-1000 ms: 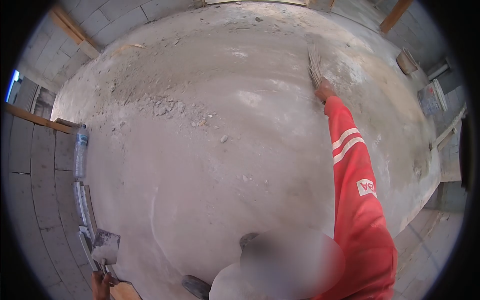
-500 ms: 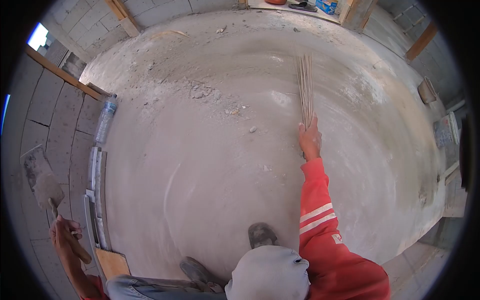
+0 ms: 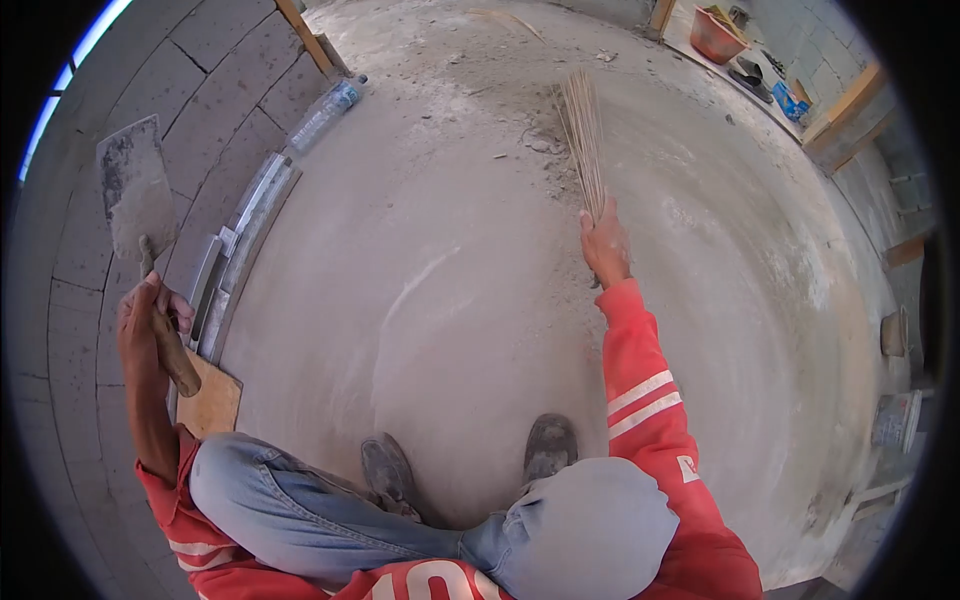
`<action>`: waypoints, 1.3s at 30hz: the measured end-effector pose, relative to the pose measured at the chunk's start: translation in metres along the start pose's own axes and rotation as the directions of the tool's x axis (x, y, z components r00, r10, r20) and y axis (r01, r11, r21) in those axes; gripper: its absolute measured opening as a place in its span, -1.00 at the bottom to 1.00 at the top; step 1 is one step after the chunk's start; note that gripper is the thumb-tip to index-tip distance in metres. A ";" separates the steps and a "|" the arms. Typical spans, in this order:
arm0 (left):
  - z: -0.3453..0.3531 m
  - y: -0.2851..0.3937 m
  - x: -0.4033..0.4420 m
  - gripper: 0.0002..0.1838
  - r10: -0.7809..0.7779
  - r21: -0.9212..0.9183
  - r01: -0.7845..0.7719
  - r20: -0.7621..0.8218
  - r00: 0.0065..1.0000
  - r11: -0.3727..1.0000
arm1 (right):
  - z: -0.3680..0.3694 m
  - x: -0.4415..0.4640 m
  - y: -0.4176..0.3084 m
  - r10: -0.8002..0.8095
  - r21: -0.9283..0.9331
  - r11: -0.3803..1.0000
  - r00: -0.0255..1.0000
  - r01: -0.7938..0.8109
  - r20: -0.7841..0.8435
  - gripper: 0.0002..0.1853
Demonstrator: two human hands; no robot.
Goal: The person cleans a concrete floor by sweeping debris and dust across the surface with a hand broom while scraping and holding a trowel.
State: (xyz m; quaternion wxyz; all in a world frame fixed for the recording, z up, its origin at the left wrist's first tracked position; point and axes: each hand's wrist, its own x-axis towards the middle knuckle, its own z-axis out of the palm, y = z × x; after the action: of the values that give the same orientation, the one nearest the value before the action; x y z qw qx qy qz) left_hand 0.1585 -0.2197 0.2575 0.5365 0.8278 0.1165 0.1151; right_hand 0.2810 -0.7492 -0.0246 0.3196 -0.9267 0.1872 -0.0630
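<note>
My right hand (image 3: 606, 245) is closed around the bound end of a stick broom (image 3: 583, 135), whose thin bristles point away from me and lie against the dusty concrete floor (image 3: 480, 300). Crumbled grey debris (image 3: 540, 145) lies just left of the bristles. On the left, my left hand (image 3: 145, 315) grips the wooden handle of a trowel (image 3: 138, 195). The trowel's flat metal blade, coated in grey mortar, is raised in front of the block wall (image 3: 75, 310).
Along the left wall are a plastic bottle (image 3: 325, 115), long metal bars (image 3: 245, 235) and a wooden board (image 3: 210, 395). At the far right stand a red basin (image 3: 716, 38) and sandals (image 3: 750, 80). A bucket (image 3: 893, 420) sits by the right edge.
My view has turned left and down. The broom has swept leftward across the floor relative to the debris, which now sits beside the bristles. My left hand still holds the trowel.
</note>
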 end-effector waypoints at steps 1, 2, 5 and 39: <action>-0.014 -0.011 -0.007 -0.61 0.008 -0.001 -0.008 -0.031 0.999 1.000 | -0.009 -0.013 0.006 -0.075 -0.021 0.997 0.997 0.075 -0.008 -0.32; -0.028 -0.023 -0.021 -0.61 -0.017 -0.028 0.016 -0.046 0.999 0.999 | -0.015 -0.031 0.011 -0.151 -0.039 0.988 0.988 0.150 -0.019 -0.33; -0.046 -0.057 -0.075 -0.62 -0.135 -0.090 0.124 -0.132 0.982 0.988 | -0.021 -0.092 0.006 -0.343 -0.011 0.938 0.930 0.348 0.133 -0.31; -0.029 -0.022 -0.240 -0.62 -0.339 0.127 0.381 -0.262 0.904 0.916 | 0.075 0.042 0.007 -0.458 -0.245 0.766 0.773 0.594 0.440 -0.37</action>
State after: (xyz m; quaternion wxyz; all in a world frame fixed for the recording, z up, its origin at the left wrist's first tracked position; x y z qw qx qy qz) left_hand -0.0795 -0.2622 0.2334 0.4560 0.8164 0.3399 0.0999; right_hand 0.3354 -0.7284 -0.0878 0.1358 -0.9798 -0.1371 0.0530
